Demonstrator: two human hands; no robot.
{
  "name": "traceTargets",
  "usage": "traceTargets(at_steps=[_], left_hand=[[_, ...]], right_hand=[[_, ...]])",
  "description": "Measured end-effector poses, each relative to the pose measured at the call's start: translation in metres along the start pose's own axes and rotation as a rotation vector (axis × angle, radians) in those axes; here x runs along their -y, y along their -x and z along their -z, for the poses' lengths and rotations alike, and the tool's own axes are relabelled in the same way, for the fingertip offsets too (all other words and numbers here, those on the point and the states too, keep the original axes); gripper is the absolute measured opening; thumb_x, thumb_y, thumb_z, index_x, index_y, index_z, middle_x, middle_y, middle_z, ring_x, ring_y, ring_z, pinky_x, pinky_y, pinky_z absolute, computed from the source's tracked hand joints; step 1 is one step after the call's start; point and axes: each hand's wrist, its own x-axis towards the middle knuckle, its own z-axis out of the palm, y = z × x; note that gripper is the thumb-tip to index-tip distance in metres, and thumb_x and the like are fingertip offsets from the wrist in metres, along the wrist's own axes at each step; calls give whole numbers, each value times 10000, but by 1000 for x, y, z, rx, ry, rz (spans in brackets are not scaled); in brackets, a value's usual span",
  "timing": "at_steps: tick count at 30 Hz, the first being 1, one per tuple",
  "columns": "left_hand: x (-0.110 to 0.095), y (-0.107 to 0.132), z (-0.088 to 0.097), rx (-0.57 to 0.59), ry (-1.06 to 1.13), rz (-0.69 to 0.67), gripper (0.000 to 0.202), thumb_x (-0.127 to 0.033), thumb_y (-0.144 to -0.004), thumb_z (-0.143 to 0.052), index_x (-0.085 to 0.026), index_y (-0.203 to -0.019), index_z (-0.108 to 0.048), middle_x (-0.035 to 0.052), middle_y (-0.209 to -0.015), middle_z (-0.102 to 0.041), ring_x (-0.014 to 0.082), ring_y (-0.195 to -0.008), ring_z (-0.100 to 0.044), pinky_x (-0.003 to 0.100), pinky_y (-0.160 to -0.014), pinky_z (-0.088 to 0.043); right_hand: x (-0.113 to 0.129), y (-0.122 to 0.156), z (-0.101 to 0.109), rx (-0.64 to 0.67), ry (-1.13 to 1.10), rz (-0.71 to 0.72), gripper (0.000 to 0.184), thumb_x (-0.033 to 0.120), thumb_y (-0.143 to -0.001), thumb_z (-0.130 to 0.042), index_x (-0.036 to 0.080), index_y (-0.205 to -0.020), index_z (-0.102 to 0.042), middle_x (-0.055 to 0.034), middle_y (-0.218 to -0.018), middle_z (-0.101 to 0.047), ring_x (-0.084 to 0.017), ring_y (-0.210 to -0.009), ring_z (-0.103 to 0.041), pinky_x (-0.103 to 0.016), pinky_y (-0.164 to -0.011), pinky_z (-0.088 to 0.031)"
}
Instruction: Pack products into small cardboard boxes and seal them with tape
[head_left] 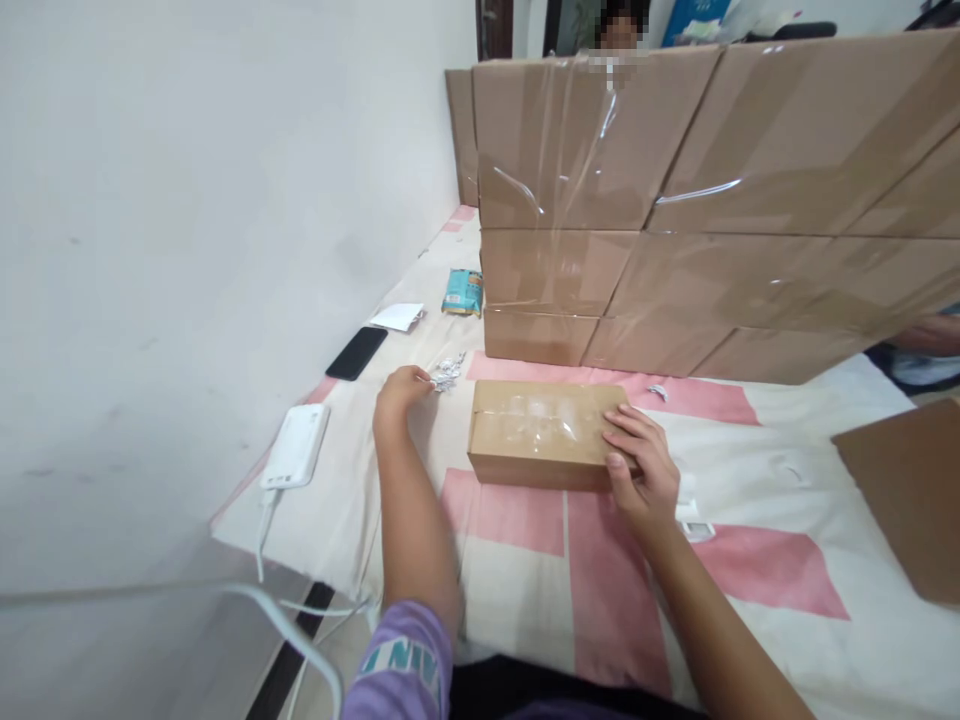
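A closed cardboard box (544, 472) lies lengthwise before me, with glossy clear tape or film across its top. My right hand (646, 462) rests on its right end, fingers stretched over the top and thumb at the near edge. To the left of the box, my left hand (405, 388) is at a small heap of silvery-white bits (448, 373). Its thumb and forefinger are pinched together at the heap's near side. Whatever sits between those fingertips is too small to name.
Stacked, taped cartons (559, 270) form a wall behind the box. Along the left edge lie a white power bank (296, 445) with a cable, a black phone (357, 353), a white paper (398, 317) and a teal packet (463, 292). A cardboard piece (907, 490) is at right; a person (621, 25) is beyond.
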Motion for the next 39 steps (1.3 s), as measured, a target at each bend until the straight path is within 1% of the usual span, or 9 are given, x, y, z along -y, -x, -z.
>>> traceTargets(at_steps=[3, 9, 15, 18, 21, 24, 27, 34, 39], left_hand=[[7, -2, 4, -64, 45, -38, 198, -230, -723, -647, -226, -896, -742, 50, -849, -762, 230, -788, -694, 324, -764, -504], [4, -2, 12, -218, 127, -111, 348, -191, -831, -472, -204, -1063, -732, 43, -858, -725, 205, -803, -679, 302, -755, -489], [1, -5, 7, -294, 123, -128, 302, -283, -840, -548, -201, -1071, -724, 19, -774, -678, 199, -792, -650, 289, -775, -484], [2, -12, -6, -272, 93, -123, 323, -312, -854, -564, -209, -1118, -719, 48, -936, -736, 216, -906, -672, 316, -862, -487], [4, -20, -28, -211, 43, -99, 383, -281, -834, -597, -234, -1197, -710, 83, -1176, -744, 275, -1099, -657, 402, -980, -463], [3, -27, -50, -152, -12, -102, 531, -166, -786, -601, -313, -1291, -677, 58, -1371, -680, 324, -1308, -546, 513, -1100, -371], [-2, -29, -63, -129, -48, -123, 523, -109, -768, -581, -347, -1215, -712, 21, -1436, -638, 338, -1371, -473, 564, -1140, -309], [-11, -22, -59, -222, -35, -147, 141, -170, -789, -623, -234, -892, -694, 97, -1288, -694, 347, -1263, -551, 515, -1094, -365], [-12, -17, -39, -308, 87, -190, 95, -226, -849, -572, -236, -906, -647, 65, -1031, -746, 251, -1069, -668, 384, -997, -453]], right_hand=[[0, -1, 0, 0, -4, -1, 203, 182, -933, -607, 219, -1113, -692, -135, -1216, -715, -350, -1263, -622, -641, -1034, -506], [-2, 0, -1, -15, -16, 13, 209, 164, -922, -611, 219, -1102, -702, -131, -1197, -720, -350, -1251, -629, -636, -1029, -505], [-2, 0, -3, -30, -30, 15, 210, 165, -919, -613, 217, -1102, -702, -130, -1194, -721, -350, -1240, -630, -649, -1025, -502], [-1, -1, -2, -19, -33, 14, 224, 148, -914, -615, 215, -1110, -699, -132, -1193, -719, -348, -1249, -622, -646, -1023, -503], [0, 0, -1, -13, -38, 6, 228, 142, -910, -617, 212, -1110, -700, -135, -1199, -718, -349, -1253, -620, -647, -1033, -498], [0, 1, -1, -10, -45, -19, 226, 148, -911, -622, 215, -1110, -703, -132, -1207, -717, -348, -1260, -617, -653, -1048, -489], [1, 1, -1, 4, -49, -37, 219, 163, -914, -631, 226, -1113, -698, -122, -1221, -714, -343, -1272, -610, -652, -1062, -485], [7, -2, 3, 38, -34, -67, 168, 192, -937, -618, 233, -1089, -675, -117, -1206, -713, -333, -1284, -606, -632, -1064, -497], [13, -1, 1, -11, 10, -83, 145, 235, -940, -608, 234, -1075, -662, -120, -1187, -706, -339, -1263, -617, -644, -1049, -508]])
